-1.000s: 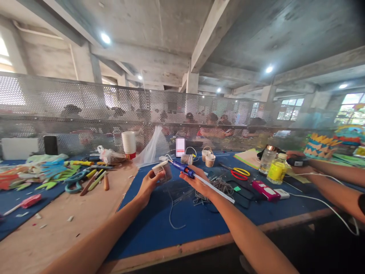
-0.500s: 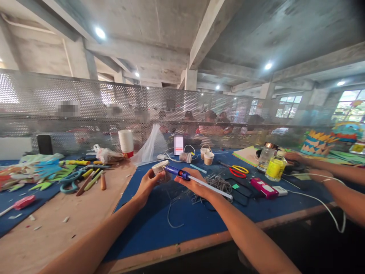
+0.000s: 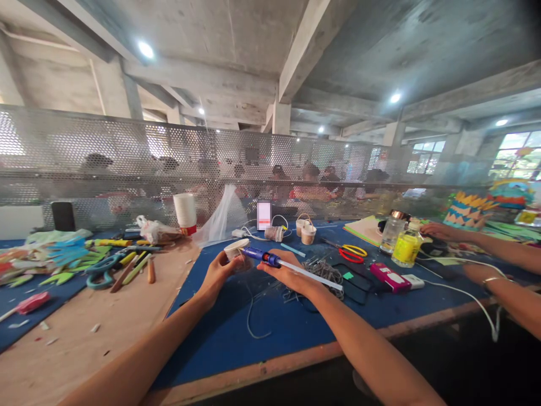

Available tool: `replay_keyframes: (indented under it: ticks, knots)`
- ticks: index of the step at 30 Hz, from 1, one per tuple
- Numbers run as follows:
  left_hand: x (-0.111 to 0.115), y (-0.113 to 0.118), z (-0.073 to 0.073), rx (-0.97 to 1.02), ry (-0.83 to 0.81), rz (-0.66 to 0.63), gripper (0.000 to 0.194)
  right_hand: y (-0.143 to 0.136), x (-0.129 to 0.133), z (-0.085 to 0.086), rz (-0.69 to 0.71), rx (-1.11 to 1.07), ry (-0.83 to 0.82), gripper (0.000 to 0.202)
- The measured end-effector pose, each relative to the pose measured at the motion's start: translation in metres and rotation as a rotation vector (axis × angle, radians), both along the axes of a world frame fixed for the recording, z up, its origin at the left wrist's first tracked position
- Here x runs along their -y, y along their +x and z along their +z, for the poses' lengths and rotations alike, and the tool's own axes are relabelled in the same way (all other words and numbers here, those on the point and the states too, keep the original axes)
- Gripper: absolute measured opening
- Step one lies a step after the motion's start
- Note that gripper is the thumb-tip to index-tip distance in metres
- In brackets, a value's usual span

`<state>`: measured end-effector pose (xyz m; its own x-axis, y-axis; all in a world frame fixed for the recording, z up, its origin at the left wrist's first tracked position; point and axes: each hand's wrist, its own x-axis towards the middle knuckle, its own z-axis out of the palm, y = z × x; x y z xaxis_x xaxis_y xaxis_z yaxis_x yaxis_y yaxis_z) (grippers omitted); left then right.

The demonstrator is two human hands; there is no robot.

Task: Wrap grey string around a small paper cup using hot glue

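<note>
My left hand (image 3: 220, 276) is wrapped round a small paper cup (image 3: 235, 246), its rim tilted a little towards me. In my right hand (image 3: 291, 278) is a blue glue gun (image 3: 258, 256), its nozzle at the cup's rim. A long whitish glue stick (image 3: 315, 274) sticks out of the gun's back, over my right wrist. Whether the nozzle touches the cup I cannot tell. Beyond my right wrist lies a tangled heap of grey cord pieces (image 3: 323, 272). One loose grey cord (image 3: 250, 321) curls on the blue mat (image 3: 211, 344) below the cup.
Two small cups (image 3: 308, 234) with a cord handle stand behind, near a phone (image 3: 264, 216). To the right are scissors (image 3: 351, 252), a yellow bottle (image 3: 407, 248), a pink box (image 3: 389, 277) and a co-worker's hands (image 3: 477, 273). Tools (image 3: 101, 273) and stacked cups (image 3: 185, 210) are at left.
My hands, the cup and the glue gun keep almost the same place. At the right, the co-worker's nearer hand and the white cable have shifted slightly.
</note>
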<state>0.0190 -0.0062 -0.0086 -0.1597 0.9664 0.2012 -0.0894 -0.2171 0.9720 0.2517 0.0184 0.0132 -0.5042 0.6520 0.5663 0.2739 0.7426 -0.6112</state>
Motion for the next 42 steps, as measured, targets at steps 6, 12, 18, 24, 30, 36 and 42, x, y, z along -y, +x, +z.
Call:
replay_keyframes:
  ticks: [6, 12, 18, 24, 30, 36, 42]
  knots:
    - [-0.004, -0.003, -0.005, -0.025, 0.002, 0.004, 0.07, 0.0, -0.001, -0.001, -0.029, 0.018, 0.034, 0.032]
    - [-0.001, -0.001, -0.003, 0.01, 0.007, -0.034, 0.071, -0.001, -0.003, -0.003, -0.061, 0.038, 0.06, 0.036]
    - [0.0, -0.001, -0.002, -0.003, 0.017, -0.023, 0.072, -0.001, -0.005, -0.006, -0.094, 0.036, 0.083, 0.037]
    - [0.0, 0.0, -0.001, -0.009, 0.019, -0.01, 0.071, 0.0, -0.007, -0.007, -0.081, 0.025, 0.098, 0.038]
    - [0.001, 0.002, 0.002, -0.044, 0.003, 0.02, 0.074, -0.001, -0.009, -0.01, -0.072, 0.007, 0.071, 0.037]
    - [0.0, -0.001, -0.002, -0.07, 0.01, 0.008, 0.072, 0.001, 0.0, -0.004, -0.095, 0.013, 0.09, 0.032]
    - [0.002, 0.0, 0.001, -0.062, 0.008, 0.016, 0.073, 0.003, 0.005, 0.001, -0.137, 0.043, 0.126, 0.027]
